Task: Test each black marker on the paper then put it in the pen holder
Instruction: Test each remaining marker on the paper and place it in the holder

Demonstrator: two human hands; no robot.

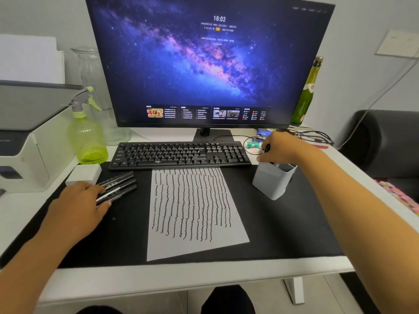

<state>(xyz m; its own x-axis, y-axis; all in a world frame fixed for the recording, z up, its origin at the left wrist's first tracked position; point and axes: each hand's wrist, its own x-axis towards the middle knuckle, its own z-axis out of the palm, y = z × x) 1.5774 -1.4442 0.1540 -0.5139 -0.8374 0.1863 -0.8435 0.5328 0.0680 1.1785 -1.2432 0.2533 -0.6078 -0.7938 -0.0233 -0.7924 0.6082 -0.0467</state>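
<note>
A white sheet of paper covered with several wavy black lines lies in the middle of the black desk mat. Several black markers lie side by side on the mat at the left. My left hand rests on their near ends, fingers touching the closest marker. My right hand hovers over the open top of the pale grey pen holder and is closed on a black marker whose end pokes out of my fist. What is inside the holder is mostly hidden.
A black keyboard lies just behind the paper, with a large monitor behind it. A green spray bottle and a printer stand at the left. Cables and a green glass bottle are at the back right.
</note>
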